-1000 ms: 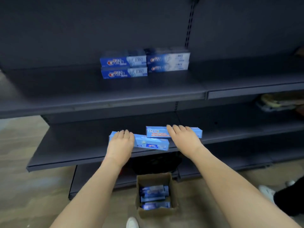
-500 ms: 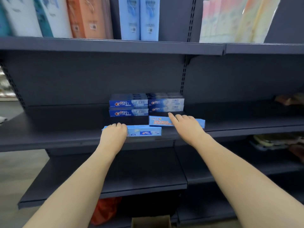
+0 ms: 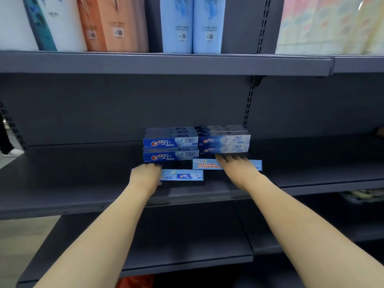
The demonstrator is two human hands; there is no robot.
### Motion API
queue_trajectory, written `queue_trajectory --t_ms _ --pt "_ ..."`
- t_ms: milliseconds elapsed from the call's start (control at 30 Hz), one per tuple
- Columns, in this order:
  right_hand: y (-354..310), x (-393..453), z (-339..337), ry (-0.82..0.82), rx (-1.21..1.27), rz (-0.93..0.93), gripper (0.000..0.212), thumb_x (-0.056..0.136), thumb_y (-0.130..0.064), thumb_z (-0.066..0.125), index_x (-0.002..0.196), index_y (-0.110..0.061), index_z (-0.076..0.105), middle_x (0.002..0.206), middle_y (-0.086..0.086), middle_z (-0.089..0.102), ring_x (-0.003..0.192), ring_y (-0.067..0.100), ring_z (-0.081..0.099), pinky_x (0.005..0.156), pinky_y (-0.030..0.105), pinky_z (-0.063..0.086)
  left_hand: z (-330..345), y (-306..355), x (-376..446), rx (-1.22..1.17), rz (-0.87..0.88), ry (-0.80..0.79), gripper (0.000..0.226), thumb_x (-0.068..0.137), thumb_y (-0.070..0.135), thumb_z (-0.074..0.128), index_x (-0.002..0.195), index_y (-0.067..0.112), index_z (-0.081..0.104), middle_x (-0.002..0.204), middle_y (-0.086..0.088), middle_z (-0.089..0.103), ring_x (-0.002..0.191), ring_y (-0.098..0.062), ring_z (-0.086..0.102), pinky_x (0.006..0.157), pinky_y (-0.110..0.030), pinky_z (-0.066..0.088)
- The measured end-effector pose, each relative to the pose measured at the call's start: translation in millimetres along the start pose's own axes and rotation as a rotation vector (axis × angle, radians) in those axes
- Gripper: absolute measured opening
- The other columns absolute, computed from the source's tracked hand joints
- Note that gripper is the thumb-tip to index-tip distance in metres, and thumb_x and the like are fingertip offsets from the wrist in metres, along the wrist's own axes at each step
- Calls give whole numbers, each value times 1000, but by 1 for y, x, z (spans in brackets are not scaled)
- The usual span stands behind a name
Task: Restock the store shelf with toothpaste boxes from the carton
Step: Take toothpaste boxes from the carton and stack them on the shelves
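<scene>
1. Biggest change first: the view has swung up. A second ago it took in the lower shelves and the carton on the floor; now the carton is out of frame and the middle shelf [image 3: 83,183] fills the picture, with the tall bottles [image 3: 176,23] on the shelf above showing.

2. Both arms have carried their boxes up from the lower shelf level onto that middle shelf, right in front of the stacked toothpaste boxes [image 3: 170,148] already there.

3. The left hand [image 3: 145,176] grips the left end of the left box [image 3: 181,175], fingers curled over its top edge. That box sits near the shelf's front, well short of the stack.

4. The right hand [image 3: 234,165] lies over the right box [image 3: 207,164] with fingers stretched forward and motion-blurred; whether they pinch it or just push, I can't tell. This box is further in, nearly touching the bottom of the right stack.

5. What it means, I reckon: this is the placing step. Two more boxes are basically delivered and only need sliding back flush, then it's back to the carton.
</scene>
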State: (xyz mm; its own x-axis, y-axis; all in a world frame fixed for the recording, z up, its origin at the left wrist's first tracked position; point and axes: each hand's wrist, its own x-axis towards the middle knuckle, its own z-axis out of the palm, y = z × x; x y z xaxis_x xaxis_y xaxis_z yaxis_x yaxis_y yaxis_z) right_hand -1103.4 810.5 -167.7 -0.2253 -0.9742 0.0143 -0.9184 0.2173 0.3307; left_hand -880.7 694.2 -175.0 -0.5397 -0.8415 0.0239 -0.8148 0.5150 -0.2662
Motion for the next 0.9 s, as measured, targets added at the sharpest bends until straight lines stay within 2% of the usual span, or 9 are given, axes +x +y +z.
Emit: queue_trajectory --t_ms 133,300,467,533,633,667,800,900 --pt "-4 16 8 -60 42 26 76 91 -1 47 152 -17 4 149 12 29 129 33 39 104 40 35 6 -3 15 -64 57 -33 41 91 38 57 126 17 50 124 -4 56 111 -23 56 82 -31 46" --pt "-4 30 17 -134 98 60 76 92 0 46 152 -20 4 149 12 29 131 32 38 104 37 36 14 -10 27 -52 152 12 49 90 48 54 127 17 46 124 -4 57 110 -24 57 82 -33 47" --pt "-4 38 33 -144 152 44 94 84 7 55 153 -22 -2 159 7 8 146 30 12 120 38 12 28 -12 26 -16 203 124 65 88 67 36 131 18 43 124 0 57 105 -20 60 70 -29 45" --pt "-5 37 39 -137 181 43 88 89 5 51 153 -23 -3 160 6 2 147 30 6 120 36 11 35 -11 24 -46 206 199 66 93 63 27 137 15 41 133 0 53 113 -20 57 73 -30 45" --pt "-7 34 39 -134 206 57 86 90 9 47 152 -22 -4 160 5 -2 147 29 2 118 33 13 42 -8 19 -78 221 203 64 98 53 26 146 11 32 149 -5 38 135 -20 39 96 -34 44" --pt "-8 35 38 -139 216 66 88 88 10 47 152 -21 -4 160 5 -3 147 29 2 117 33 13 43 -7 18 -100 203 192 63 98 52 28 146 10 31 150 -6 37 137 -20 36 98 -34 43" --pt "-11 38 33 -150 240 89 92 87 9 52 153 -21 -4 160 4 -2 147 29 4 118 32 14 46 2 20 -196 104 209 60 97 49 38 139 6 44 138 -9 51 128 -23 49 88 -36 50" --pt "-7 41 36 -141 283 82 86 89 6 49 153 -23 0 160 3 1 147 28 7 118 32 16 46 3 26 -143 125 199 61 98 51 29 145 11 33 146 -4 41 135 -19 39 95 -32 45"
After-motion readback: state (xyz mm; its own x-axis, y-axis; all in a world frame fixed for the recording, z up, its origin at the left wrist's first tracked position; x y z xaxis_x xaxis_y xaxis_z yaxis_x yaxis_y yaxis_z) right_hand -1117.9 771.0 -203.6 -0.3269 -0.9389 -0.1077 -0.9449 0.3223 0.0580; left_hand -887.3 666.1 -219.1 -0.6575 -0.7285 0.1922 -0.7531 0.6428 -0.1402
